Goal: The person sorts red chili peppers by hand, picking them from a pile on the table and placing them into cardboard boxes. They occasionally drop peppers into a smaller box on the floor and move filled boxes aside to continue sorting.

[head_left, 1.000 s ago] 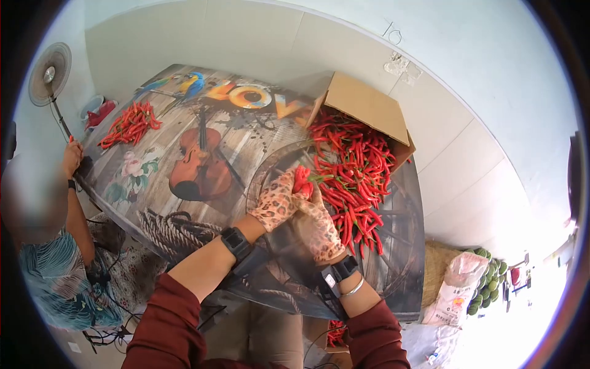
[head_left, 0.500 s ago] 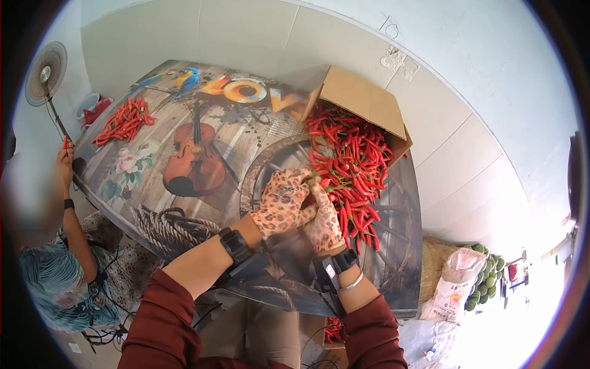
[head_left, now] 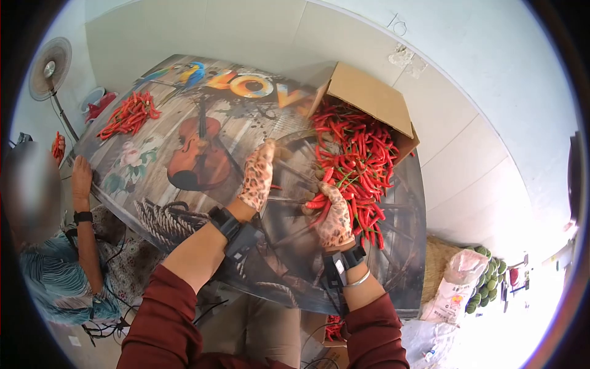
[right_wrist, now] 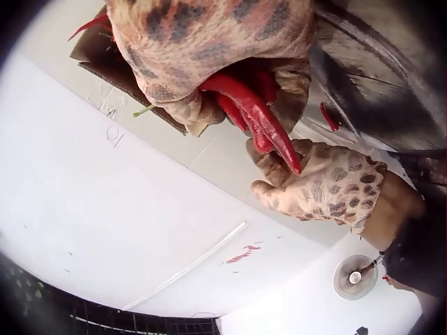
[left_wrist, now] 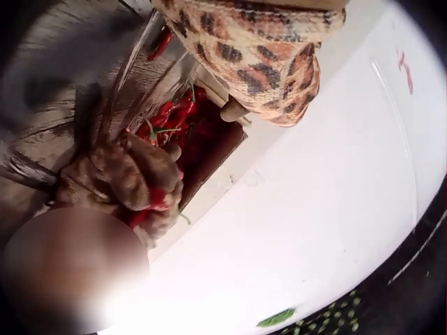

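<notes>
Both hands wear leopard-spotted gloves. My right hand (head_left: 336, 218) grips several red chili peppers (right_wrist: 255, 115), their tips sticking out past the fingers, beside the front of the chili pile (head_left: 359, 163). To the left of it, my left hand (head_left: 258, 175) is raised over the table with nothing in it, its fingers relaxed in the right wrist view. A single chili (right_wrist: 330, 117) lies on the table, partly hidden behind the left hand in the head view. The pile spills out of a cardboard box (head_left: 369, 98) tipped on its side.
A smaller chili heap (head_left: 129, 115) lies on the far left of the printed table (head_left: 246, 138). At the left edge another person (head_left: 83, 184) rests one hand on the table and holds chilies in the other. A fan (head_left: 50, 69) stands behind; sacks (head_left: 455, 289) sit at right.
My hands, together before, have moved apart, the left one up and leftward. Chilies now show in my right hand. The other person's second hand has come onto the table edge.
</notes>
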### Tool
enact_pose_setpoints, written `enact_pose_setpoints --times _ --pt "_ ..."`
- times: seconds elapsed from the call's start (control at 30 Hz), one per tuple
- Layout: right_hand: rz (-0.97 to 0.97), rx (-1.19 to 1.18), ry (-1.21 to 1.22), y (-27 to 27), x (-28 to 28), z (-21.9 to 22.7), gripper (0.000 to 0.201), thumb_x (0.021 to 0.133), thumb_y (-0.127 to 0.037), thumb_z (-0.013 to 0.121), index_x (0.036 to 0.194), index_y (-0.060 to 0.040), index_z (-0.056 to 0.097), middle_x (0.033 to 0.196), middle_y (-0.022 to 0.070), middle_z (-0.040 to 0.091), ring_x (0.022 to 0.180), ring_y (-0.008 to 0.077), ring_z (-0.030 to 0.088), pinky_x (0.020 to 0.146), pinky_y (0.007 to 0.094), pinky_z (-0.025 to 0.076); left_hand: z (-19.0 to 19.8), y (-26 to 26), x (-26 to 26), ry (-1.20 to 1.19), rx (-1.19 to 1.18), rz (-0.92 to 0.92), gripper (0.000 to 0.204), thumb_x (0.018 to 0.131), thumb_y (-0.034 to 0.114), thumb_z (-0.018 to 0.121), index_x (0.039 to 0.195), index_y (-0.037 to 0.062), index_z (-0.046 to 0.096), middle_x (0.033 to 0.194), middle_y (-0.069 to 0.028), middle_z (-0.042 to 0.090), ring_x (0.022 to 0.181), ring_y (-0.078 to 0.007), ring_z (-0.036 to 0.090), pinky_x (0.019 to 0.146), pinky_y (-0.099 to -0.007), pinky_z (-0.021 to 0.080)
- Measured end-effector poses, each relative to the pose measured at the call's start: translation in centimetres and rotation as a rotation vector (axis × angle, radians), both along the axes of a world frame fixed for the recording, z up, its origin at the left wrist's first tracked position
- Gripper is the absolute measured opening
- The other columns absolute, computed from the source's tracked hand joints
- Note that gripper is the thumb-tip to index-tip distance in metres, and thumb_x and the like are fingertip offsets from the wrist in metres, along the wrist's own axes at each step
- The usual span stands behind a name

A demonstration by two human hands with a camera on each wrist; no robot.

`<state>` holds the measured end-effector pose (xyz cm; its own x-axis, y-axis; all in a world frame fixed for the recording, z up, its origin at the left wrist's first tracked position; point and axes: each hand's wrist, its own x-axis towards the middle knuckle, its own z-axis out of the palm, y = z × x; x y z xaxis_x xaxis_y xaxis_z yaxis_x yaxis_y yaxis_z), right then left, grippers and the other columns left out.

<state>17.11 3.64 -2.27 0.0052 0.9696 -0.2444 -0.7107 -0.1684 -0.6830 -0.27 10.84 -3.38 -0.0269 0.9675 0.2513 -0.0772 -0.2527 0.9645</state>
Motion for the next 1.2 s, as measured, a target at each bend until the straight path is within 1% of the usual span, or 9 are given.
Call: enact_pose_setpoints --times 0.03,0.07,0.1,0.17,0.23,0.63,1.0,1.07,1.2 --pt "-0.004 -0.016 -0.01 0.0 0.1 -0.1 0.007 0.086 -0.014 0.061 0.089 -0.0081 0.059 0.071 0.0046 0.061 0.056 0.023 0.061 0.054 0.0365 0.055 -0.4 0.2 0.2 -0.147 -0.091 0.038 0.055 0.099 0.044 0.035 0.092 0.0001 0.068 0.086 -0.0067 0.069 0.075 -0.0142 0.059 0.075 -0.0277 0.045" --pt "-0.009 -0.031 -0.021 0.1 0.1 -0.2 0.007 0.086 -0.015 0.061 0.089 -0.0082 0.059 0.071 0.0047 0.061 0.056 0.0229 0.061 0.054 0.0361 0.054 -0.8 0.6 0.1 -0.145 -0.093 0.039 0.055 0.099 0.044 0.035 0.092 0.0001 0.068 0.086 -0.0067 0.069 0.075 -0.0142 0.059 0.075 -0.0277 0.045" --pt "-0.008 -0.032 -0.019 -0.1 0.1 -0.2 0.007 0.086 -0.015 0.061 0.089 -0.0082 0.059 0.071 0.0047 0.061 0.056 0.0229 0.061 0.054 0.0361 0.054 -1.1 0.9 0.0 -0.197 -0.114 0.038 0.055 0.099 0.045 0.036 0.092 0.0009 0.068 0.085 -0.0056 0.069 0.074 -0.0121 0.058 0.072 -0.0258 0.045" --pt "0.032 0.018 -0.053 -0.5 -0.1 0.3 0.019 0.089 -0.018 0.059 0.097 -0.0009 0.06 0.079 0.0084 0.063 0.065 0.0204 0.063 0.056 0.0329 0.054 -1.4 1.3 0.0 -0.247 -0.138 0.036 0.055 0.098 0.047 0.038 0.091 0.0018 0.068 0.083 -0.0045 0.069 0.072 -0.01 0.057 0.068 -0.0239 0.044" --pt "0.031 0.022 -0.065 -0.6 -0.3 0.7 0.02 0.089 -0.018 0.058 0.098 -0.0005 0.06 0.08 0.0086 0.063 0.065 0.0206 0.063 0.056 0.0328 0.055 -1.5 1.4 0.0 -0.26 -0.204 0.035 0.054 0.097 0.048 0.04 0.091 0.0027 0.068 0.081 -0.0037 0.069 0.069 -0.0078 0.055 0.063 -0.0221 0.043" --pt "0.063 0.024 -0.064 -0.3 -0.1 0.3 0.022 0.089 -0.019 0.059 0.1 0.0001 0.06 0.082 0.0091 0.063 0.066 0.0207 0.063 0.055 0.0326 0.055 -0.6 0.8 0.2 -0.25 -0.207 0.055 0.052 0.097 0.047 0.041 0.09 0.0036 0.069 0.081 -0.0026 0.068 0.066 -0.0084 0.056 0.061 -0.0228 0.044" --pt "0.106 0.044 -0.096 -0.2 0.1 -0.2 0.022 0.088 -0.018 0.06 0.101 0.0 0.06 0.081 0.0086 0.063 0.067 0.0207 0.063 0.058 0.0328 0.054 -1.5 1.4 0.1 -0.25 -0.23 0.057 0.053 0.097 0.047 0.041 0.087 0.0031 0.069 0.079 -0.0031 0.068 0.066 -0.0089 0.055 0.061 -0.023 0.044" --pt "0.092 0.016 -0.136 -0.2 0.1 -0.2 0.023 0.087 -0.02 0.06 0.099 -0.0008 0.058 0.078 0.0117 0.062 0.061 0.0235 0.062 0.054 0.033 0.053 -1.4 1.3 -0.1 -0.247 -0.232 0.056 0.053 0.097 0.047 0.041 0.086 0.0029 0.068 0.08 -0.003 0.068 0.066 -0.009 0.055 0.061 -0.023 0.044" --pt "0.087 -0.014 -0.149 -0.3 -0.2 0.3 0.023 0.087 -0.021 0.059 0.098 -0.0008 0.059 0.078 0.0116 0.063 0.059 0.0231 0.062 0.054 0.0326 0.053 -1.2 1.1 0.1 -0.242 -0.223 0.067 0.052 0.097 0.046 0.043 0.087 0.002 0.069 0.079 -0.0036 0.068 0.066 -0.0093 0.056 0.061 -0.0233 0.044"
